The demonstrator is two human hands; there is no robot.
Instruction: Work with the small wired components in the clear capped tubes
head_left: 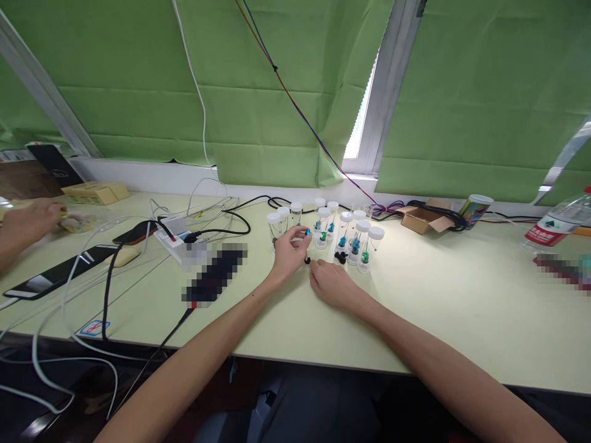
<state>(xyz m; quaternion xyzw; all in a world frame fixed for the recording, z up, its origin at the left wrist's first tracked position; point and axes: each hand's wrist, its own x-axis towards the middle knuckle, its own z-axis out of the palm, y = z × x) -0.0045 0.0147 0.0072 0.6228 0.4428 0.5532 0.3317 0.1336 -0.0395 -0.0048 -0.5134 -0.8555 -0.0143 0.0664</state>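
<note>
Left grip [290, 253] pinching a blue piece [308, 232] at its tips, black part [307, 261] beside right grip [333, 282], whose hold is unclear

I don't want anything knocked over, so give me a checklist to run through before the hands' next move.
1. Blue piece at the fingertips of the left hand: ok.
2. Small black part firmly gripped by the right hand: cannot tell; it is at the fingertips, but too small to judge.
3. White-capped tubes upright: ok for those in plain view.
4. Tubes well apart from the hands: not ok; several stand close by the left hand.
5. Plastic bottle out of the way: ok, far to the right.
6. Other person's hand clear of the work: ok, at the far left.
</note>
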